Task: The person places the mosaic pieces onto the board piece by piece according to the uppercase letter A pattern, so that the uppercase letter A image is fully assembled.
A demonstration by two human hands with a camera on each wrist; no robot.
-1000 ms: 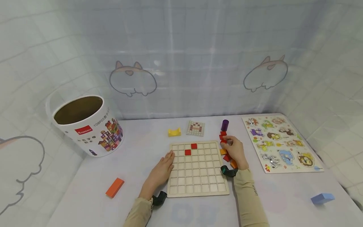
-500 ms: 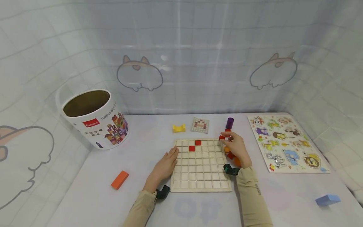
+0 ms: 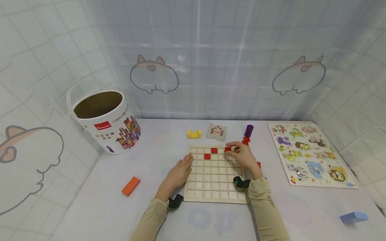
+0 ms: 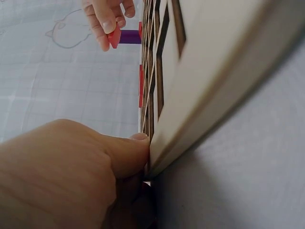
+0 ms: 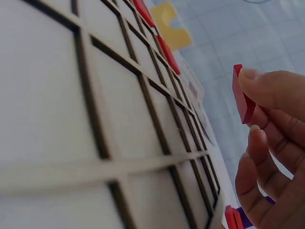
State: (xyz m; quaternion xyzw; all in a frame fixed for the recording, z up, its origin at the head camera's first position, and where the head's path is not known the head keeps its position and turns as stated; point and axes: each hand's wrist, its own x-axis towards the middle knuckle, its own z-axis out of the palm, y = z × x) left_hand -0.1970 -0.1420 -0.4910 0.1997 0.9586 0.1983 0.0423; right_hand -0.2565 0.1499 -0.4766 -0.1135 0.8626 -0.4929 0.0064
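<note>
My right hand (image 3: 245,156) pinches a small red square tile (image 5: 242,95) between thumb and fingers. It holds the tile over the far row of a wooden grid board (image 3: 217,195), and the left wrist view shows the tile raised above the board surface. Two red tiles lie in the grid, one in the far row (image 3: 214,150) and another diagonally below it (image 3: 207,156). My left hand (image 3: 177,174) rests along the board's left edge with fingers extended, its thumb (image 4: 131,150) touching the edge. More red tiles (image 3: 245,142) lie just right of the board, partly hidden by the right hand.
Behind the board are a yellow notched block (image 3: 194,134), a small pattern card (image 3: 216,132) and a purple cylinder (image 3: 249,130). An animal puzzle board (image 3: 312,152) lies right. A white bucket (image 3: 105,124) stands left. An orange block (image 3: 131,186) and a blue block (image 3: 354,217) lie nearer.
My right hand has picked up a red tile from the loose ones at the right and moved left over the board. The left hand stays at the board's edge. The head view has shifted.
</note>
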